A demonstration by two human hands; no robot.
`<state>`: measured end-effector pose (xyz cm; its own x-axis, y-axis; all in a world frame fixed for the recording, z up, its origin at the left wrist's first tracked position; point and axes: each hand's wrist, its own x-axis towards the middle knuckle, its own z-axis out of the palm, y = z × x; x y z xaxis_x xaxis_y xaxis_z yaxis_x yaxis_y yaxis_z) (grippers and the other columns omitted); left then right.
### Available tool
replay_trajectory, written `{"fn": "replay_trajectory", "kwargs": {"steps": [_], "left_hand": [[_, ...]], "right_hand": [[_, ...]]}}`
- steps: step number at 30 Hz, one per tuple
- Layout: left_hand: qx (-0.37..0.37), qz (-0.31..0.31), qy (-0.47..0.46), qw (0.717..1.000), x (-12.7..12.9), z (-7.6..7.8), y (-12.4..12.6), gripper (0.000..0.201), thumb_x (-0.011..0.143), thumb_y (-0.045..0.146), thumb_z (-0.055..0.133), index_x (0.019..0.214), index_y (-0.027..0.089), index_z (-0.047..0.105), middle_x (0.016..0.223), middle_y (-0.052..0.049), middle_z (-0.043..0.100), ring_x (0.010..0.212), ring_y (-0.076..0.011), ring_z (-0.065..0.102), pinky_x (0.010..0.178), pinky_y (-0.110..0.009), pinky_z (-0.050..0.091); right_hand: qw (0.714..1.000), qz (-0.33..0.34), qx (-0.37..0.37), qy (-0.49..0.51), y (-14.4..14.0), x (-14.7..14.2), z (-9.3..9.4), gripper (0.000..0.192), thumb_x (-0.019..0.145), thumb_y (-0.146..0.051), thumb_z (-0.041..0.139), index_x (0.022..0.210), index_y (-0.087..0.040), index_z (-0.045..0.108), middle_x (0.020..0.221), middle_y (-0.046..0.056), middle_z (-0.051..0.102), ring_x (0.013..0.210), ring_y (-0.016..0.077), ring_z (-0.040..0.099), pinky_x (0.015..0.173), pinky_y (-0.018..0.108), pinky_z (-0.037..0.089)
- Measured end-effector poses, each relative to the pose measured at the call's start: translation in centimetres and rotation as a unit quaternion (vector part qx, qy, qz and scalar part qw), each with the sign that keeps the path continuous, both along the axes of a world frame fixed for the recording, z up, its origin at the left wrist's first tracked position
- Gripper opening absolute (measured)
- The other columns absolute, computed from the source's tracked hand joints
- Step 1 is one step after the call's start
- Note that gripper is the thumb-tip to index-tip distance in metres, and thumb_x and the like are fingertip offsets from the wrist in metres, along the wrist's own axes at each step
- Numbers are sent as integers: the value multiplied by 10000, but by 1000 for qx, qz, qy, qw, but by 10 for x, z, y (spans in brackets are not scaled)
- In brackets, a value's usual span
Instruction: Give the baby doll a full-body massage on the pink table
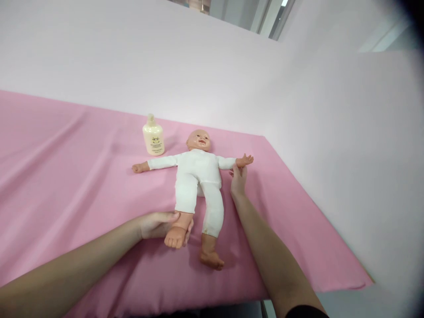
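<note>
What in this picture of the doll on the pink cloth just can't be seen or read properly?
- Head view: the print on the cream bottle is too small to read.
- The left hand wraps the doll at one ankle; its palm and fingertips are hidden behind the leg.
- The right hand is by the doll's arm; whether it grips the sleeve is unclear.
- The pink cloth hides what lies beneath it.
- The right corner is dark and blurred.

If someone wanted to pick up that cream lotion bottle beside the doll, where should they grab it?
Probably around the wide body of the lotion bottle, coming from its left or front. It stands upright on the pink cloth; the narrow cap gives less hold, and the doll lies close on its right.
</note>
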<state>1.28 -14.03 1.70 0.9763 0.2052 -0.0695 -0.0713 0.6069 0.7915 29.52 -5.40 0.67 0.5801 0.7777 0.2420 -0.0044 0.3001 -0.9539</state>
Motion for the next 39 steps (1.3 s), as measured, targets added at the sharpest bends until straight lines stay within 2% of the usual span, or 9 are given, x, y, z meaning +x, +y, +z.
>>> {"fn": "replay_trajectory", "kwargs": {"steps": [5, 8, 13, 17, 20, 25, 32, 39], "left_hand": [[3, 43, -53, 998, 3, -3, 1, 518, 813, 599, 435, 924, 105, 550, 742, -65, 587, 738, -207, 547, 798, -377, 401], [6, 63, -71, 995, 5, -2, 1, 508, 823, 598, 401, 895, 116, 546, 707, -53, 571, 719, -200, 535, 805, -377, 390], [15, 59, -58, 996, 5, -4, 2, 516, 800, 613, 419, 887, 118, 535, 701, -54, 565, 685, -197, 517, 775, -375, 390], [17, 61, -54, 997, 5, -6, 3, 514, 806, 605, 414, 893, 114, 536, 698, -52, 563, 685, -197, 518, 774, -374, 385], [11, 67, -58, 996, 5, -4, 1, 520, 802, 609, 422, 890, 111, 542, 701, -56, 563, 696, -203, 524, 781, -383, 386], [4, 67, -73, 995, 5, 1, 0, 493, 821, 584, 415, 884, 112, 543, 697, -57, 554, 720, -211, 532, 796, -390, 376], [6, 50, -67, 996, 4, -4, 2, 508, 822, 591, 411, 914, 109, 542, 727, -58, 557, 731, -206, 520, 808, -386, 370], [2, 46, -61, 997, 3, -7, 2, 523, 808, 602, 425, 921, 105, 541, 724, -58, 564, 727, -207, 520, 807, -381, 371]], "right_hand": [[994, 39, 52, -85, -6, -8, 5, 439, 763, -387, 593, 1151, -221, 471, 1167, 57, 555, 936, 150, 576, 791, 292, 471], [988, 52, 48, -136, -8, -12, 4, 433, 761, -376, 607, 1152, -230, 493, 1146, 52, 562, 910, 148, 571, 787, 296, 467], [963, 76, 66, -250, -14, -16, 4, 371, 738, -343, 642, 1086, -242, 565, 1056, 38, 583, 936, 170, 533, 853, 338, 444], [950, 95, 81, -286, -17, -18, 8, 343, 726, -325, 657, 1059, -266, 598, 1028, 27, 588, 947, 185, 521, 888, 369, 432], [956, 91, 78, -268, -15, -17, 7, 345, 720, -321, 662, 1053, -259, 595, 1030, 28, 589, 938, 180, 526, 873, 358, 439], [980, 73, 45, -177, -9, -15, 3, 398, 726, -351, 650, 1091, -227, 549, 1064, 41, 591, 901, 155, 561, 794, 302, 465], [995, 50, 46, -77, -5, -10, 4, 427, 752, -364, 608, 1139, -223, 496, 1120, 51, 580, 926, 151, 584, 784, 291, 473], [995, 51, 57, -68, -1, -6, 1, 460, 758, -370, 598, 1164, -201, 465, 1143, 67, 567, 936, 156, 587, 795, 294, 475]]}}
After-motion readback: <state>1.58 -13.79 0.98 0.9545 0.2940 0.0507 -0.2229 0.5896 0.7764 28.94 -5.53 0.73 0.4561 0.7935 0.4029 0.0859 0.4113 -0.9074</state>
